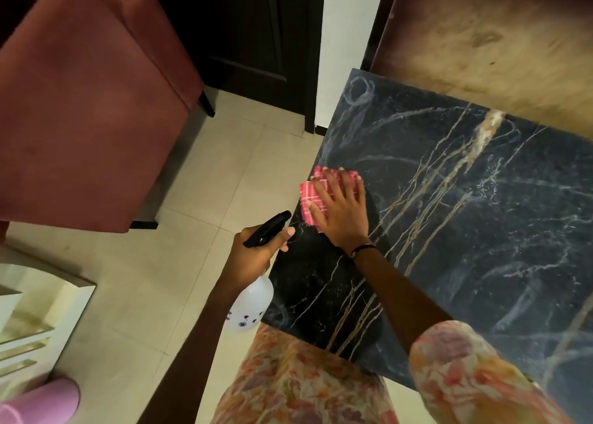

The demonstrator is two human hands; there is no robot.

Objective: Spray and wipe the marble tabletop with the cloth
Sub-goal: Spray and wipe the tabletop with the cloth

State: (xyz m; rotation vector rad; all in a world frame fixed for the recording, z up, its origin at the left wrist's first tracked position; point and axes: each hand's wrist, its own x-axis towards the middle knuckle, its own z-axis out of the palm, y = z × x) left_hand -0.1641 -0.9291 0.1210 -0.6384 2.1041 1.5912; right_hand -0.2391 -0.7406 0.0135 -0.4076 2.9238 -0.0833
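We press our right hand [340, 211] flat, fingers spread, on the folded pink cloth [309, 199], which lies on the dark marble counter [481, 218] close to its left edge. The open palm spreads the push over the whole cloth, so it drags evenly instead of bunching; only its far and left borders show past our fingertips.

Our left hand [253, 256] is wrapped around the neck of the spray bottle [248, 305], with the thumb over the black trigger head [268, 232]. We hold it just left of the wiping hand, off the counter's edge and above the floor tiles [134, 295], likely so it stays out of the cloth's path yet is ready for another squirt. The nozzle points away from us, past the cloth.

Pale smears curl across the marble beyond and to the right of the right hand, so we judge most of the surface not yet wiped clean. The patch nearest our body looks darker and clearer. A red upholstered chair [90, 109] stands well left of both hands, apart from the counter.
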